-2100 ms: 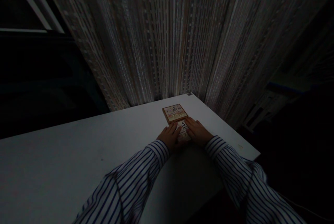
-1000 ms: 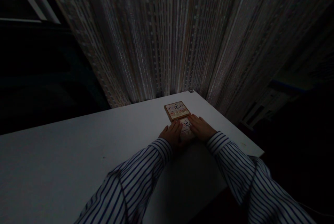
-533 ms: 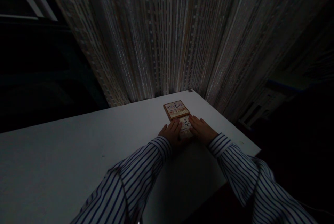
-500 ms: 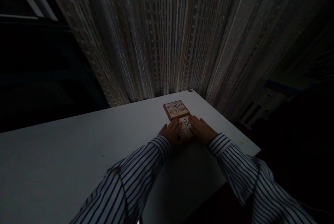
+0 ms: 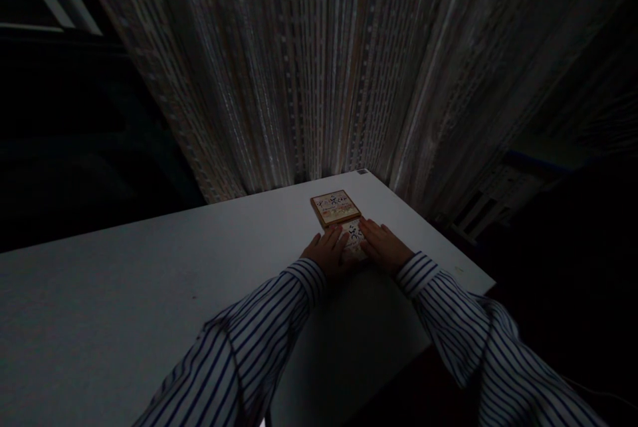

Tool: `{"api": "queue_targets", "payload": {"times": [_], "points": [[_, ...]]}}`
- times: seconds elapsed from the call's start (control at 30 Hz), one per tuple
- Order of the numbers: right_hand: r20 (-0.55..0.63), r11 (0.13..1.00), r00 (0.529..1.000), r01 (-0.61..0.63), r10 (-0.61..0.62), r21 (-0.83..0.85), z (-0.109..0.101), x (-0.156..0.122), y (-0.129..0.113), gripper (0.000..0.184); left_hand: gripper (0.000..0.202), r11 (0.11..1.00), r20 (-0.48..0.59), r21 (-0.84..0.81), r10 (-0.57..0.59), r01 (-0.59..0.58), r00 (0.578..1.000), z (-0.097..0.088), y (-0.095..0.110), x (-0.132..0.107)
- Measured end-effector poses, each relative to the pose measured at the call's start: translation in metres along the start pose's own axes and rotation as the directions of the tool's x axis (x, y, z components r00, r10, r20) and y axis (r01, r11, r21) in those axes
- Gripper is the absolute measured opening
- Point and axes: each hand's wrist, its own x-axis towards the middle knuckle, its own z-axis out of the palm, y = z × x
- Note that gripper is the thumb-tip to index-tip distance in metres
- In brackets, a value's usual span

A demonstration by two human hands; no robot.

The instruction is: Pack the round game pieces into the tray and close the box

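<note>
Two flat, square, box-like pieces with brown edges and printed tops lie end to end near the far right of the table. The far piece (image 5: 335,206) is uncovered and shows dark lettering or figures on a pale ground. The near piece (image 5: 353,236) is partly hidden under my fingers. My left hand (image 5: 326,251) rests on its left side, fingers stretched forward and apart. From the right, my right hand (image 5: 383,244) lies over its other edge with the fingers extended. Whether the two pieces are joined I cannot tell.
The white table (image 5: 149,267) runs off to the left, with its far right corner beyond the pieces. A dark patterned curtain (image 5: 309,68) hangs right behind it. A pale slatted object (image 5: 483,201) stands in the dim area at right. Lighting is very low.
The view has shifted very slightly. Both hands and the two pieces keep the same places relative to each other.
</note>
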Motion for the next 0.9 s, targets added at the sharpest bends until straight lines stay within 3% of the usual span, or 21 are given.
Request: {"api": "queue_targets", "payload": {"times": [0.33, 0.53, 0.73, 0.9], "points": [[0.007, 0.999, 1.0, -0.029, 0.029, -0.019, -0.007, -0.017, 0.006, 0.056, 0.067, 1.0, 0.01, -0.01, -0.021, 0.021, 1.0, 0.003, -0.002, 0.0], [0.006, 0.996, 0.998, 0.065, -0.065, -0.061, -0.011, 0.001, -0.008, 0.052, 0.069, 1.0, 0.037, -0.009, -0.027, 0.027, 0.999, 0.0, 0.0, 0.0], [0.014, 0.996, 0.997, 0.081, -0.081, -0.047, -0.004, 0.006, -0.007, 0.052, 0.069, 1.0, 0.02, 0.02, -0.011, 0.01, 1.0, 0.002, 0.0, 0.001], [0.037, 0.996, 0.996, 0.087, -0.087, 0.001, -0.02, 0.012, -0.004, 0.051, 0.06, 0.996, -0.013, 0.08, 0.036, -0.035, 0.999, -0.004, 0.001, 0.003]]}}
